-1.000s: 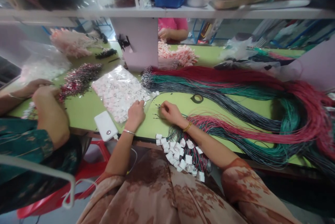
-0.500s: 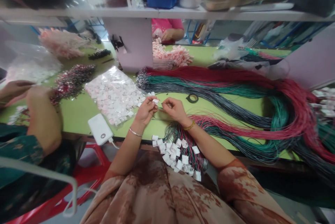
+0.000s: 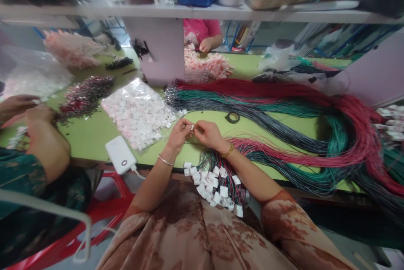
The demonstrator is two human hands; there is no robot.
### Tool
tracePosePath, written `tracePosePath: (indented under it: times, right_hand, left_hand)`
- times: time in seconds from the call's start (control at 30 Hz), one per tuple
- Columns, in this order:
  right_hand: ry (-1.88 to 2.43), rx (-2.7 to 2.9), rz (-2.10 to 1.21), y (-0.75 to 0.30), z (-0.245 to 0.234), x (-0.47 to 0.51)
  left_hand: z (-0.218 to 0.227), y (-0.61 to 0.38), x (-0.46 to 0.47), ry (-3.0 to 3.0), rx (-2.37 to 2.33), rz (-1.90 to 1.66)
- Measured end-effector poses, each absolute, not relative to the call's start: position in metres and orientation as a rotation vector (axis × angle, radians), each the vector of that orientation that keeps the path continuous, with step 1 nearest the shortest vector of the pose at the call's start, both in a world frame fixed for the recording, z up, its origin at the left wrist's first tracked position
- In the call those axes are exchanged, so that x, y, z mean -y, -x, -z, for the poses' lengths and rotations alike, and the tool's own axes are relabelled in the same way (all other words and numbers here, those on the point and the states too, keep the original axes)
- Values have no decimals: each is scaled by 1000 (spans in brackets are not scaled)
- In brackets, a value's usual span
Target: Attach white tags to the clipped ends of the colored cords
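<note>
A small white plastic connector (image 3: 192, 126) is pinched in the fingertips of my left hand (image 3: 178, 136). My right hand (image 3: 209, 135) meets it there, thumb and forefinger closed on a thin wire whose end is hidden by the fingers. Just below my hands, several wired white connectors (image 3: 208, 185) hang over the table's front edge on red, green and black wires. Left of my hands lies a clear plastic bag (image 3: 135, 114) full of loose white connectors. Long red wires (image 3: 284, 158) and dark wires (image 3: 268, 124) stretch across the right side.
A black tape roll (image 3: 227, 117) lies beyond my right hand. A white power bank (image 3: 120, 155) with a cable sits at the front edge. At left, a co-worker's hands (image 3: 39, 114) work beside a terminal-tipped wire bundle (image 3: 86, 97). A shelf (image 3: 195, 12) crosses above.
My right hand has moved slightly left and my fingertips have come together at the connector. Across the table, another person's hand has shifted; the co-worker's arm at left has moved a little left.
</note>
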State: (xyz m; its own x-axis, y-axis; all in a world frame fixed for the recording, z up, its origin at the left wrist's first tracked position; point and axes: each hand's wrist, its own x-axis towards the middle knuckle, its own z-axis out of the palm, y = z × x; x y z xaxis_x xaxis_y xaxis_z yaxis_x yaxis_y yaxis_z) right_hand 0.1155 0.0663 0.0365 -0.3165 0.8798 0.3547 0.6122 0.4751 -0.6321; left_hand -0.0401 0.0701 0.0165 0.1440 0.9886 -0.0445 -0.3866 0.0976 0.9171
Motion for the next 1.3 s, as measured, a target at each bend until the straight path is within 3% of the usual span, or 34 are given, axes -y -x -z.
tracePosePath:
  times: [0.5, 1.0, 1.3]
  right_hand:
    - [1185, 2005, -852, -117, -26, -75]
    - [1202, 1990, -862, -123, -25, -85]
    - [1691, 2356, -406, -126, -12, -93]
  left_hand:
    - [-15, 43, -69, -925, -1038, -1177]
    - [-18, 46, -68, -905, -1076, -1239]
    - [-15, 62, -75, -943, -1151, -1155]
